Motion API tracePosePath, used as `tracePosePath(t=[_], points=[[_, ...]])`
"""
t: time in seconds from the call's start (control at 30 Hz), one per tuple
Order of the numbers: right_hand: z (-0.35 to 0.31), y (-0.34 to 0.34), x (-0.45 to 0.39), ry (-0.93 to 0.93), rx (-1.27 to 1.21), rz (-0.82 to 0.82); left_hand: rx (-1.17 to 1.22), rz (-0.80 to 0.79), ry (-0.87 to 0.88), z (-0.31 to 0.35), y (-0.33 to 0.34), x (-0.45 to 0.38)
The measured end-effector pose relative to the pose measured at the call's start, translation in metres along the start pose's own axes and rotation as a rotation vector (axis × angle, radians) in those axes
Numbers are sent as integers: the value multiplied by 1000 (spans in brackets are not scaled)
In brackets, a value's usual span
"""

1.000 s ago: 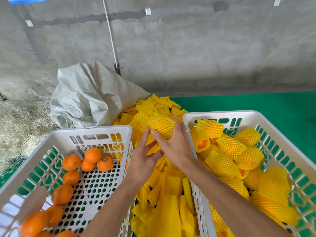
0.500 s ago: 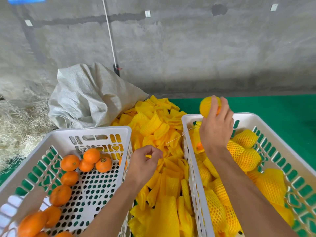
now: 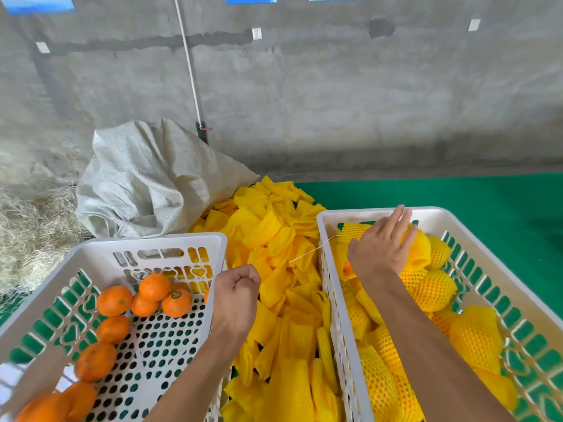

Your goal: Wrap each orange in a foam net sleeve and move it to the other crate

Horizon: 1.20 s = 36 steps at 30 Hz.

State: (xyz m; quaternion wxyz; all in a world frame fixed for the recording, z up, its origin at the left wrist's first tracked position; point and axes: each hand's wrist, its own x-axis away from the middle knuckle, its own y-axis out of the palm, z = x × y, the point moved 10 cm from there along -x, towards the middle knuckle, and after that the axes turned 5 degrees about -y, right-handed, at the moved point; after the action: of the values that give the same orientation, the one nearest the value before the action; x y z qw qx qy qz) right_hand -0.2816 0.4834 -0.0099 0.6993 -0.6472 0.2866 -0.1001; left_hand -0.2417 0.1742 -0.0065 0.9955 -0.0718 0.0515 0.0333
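The right hand (image 3: 384,245), fingers flat, pressed a yellow foam-netted orange (image 3: 419,249) into the white plastic crate (image 3: 377,212) (well filled); left of it, the empty, curled left hand (image 3: 236,295) hung beside nine-odd bare oranges (image 3: 154,287).

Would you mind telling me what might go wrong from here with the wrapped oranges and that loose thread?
1. The right hand presses a wrapped orange onto fruit piled near the far rim of the right crate; it may roll off.
2. A thin thread trails over that crate's edge to the loose foam net sleeves and could snag a hand.
3. One orange shows through its sleeve, so it may slip out.
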Motion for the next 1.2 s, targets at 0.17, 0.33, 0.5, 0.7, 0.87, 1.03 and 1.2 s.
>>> tracePosePath(t=[0.17, 0.33, 0.5, 0.7, 0.87, 1.03, 1.2], points=[[-25, 9, 9, -123, 2, -55, 7, 40, -24, -1, -8, -1], [-50, 2, 15, -281, 32, -52, -25, 33, -9, -1, -6, -2], [-72, -40, 27, -424, -212, 146, -19, 22, 11, -6, -3, -4], [-157, -24, 117, -817, -453, -187, -162, -22, 0, -23, 8, -10], [-155, 55, 165, -853, -169, -868, -349, -32, -242, -59, 6, -15], [-136, 68, 169, -884, 81, -1048, -486, -188, -473, -87, 13, -4], [-131, 69, 174, -877, 149, -1116, -516, -279, -522, -95, 23, 2]])
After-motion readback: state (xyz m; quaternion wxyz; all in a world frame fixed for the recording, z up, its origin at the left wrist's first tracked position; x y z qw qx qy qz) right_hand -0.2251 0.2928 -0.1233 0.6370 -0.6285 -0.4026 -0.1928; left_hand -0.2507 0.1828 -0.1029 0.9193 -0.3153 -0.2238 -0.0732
